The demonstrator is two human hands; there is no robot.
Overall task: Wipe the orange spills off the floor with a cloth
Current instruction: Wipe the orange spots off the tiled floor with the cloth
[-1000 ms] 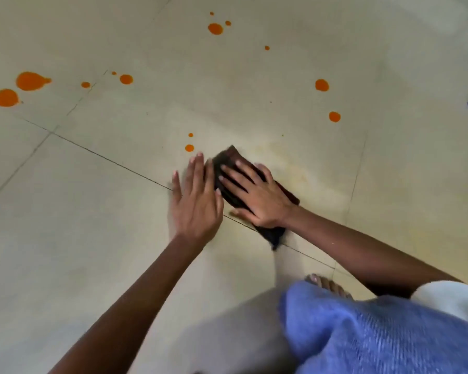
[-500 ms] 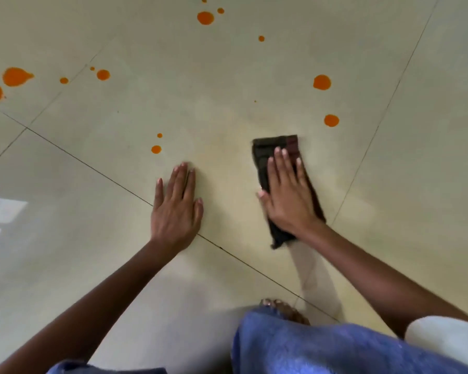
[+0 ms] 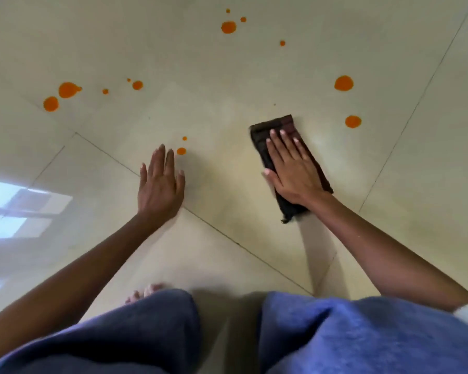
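The right hand [image 3: 295, 171] lies flat and open, fingers together and stretched forward, palm pressing a dark cloth [image 3: 287, 163] down onto the floor [image 3: 227, 238]. It is not gripping the cloth; the flat palm looks chosen to spread pressure over the whole folded pad so it can be pushed across the tiles. The left hand [image 3: 160, 184] is also open and empty, splayed flat on the bare floor to the left, apparently as a prop for the person's weight while they crouch, with blue-clad knees at the bottom of the view.

The cloth is a dark brown, narrow folded rectangle, longer than the hand, its far edge showing beyond the fingertips and a frayed corner trailing behind the wrist. The tile around it has a faint yellowish tint, which may be thinned residue.

Outward, the orange spills remain as separate round drops. Two small ones [image 3: 181, 151] sit just beyond the left fingertips. Two larger ones [image 3: 353, 121] lie to the right of the cloth, near but apart from it. A cluster [image 3: 68, 89] sits far left, and another [image 3: 228, 27] lies at the top. Most of the wiping appears still to be done.
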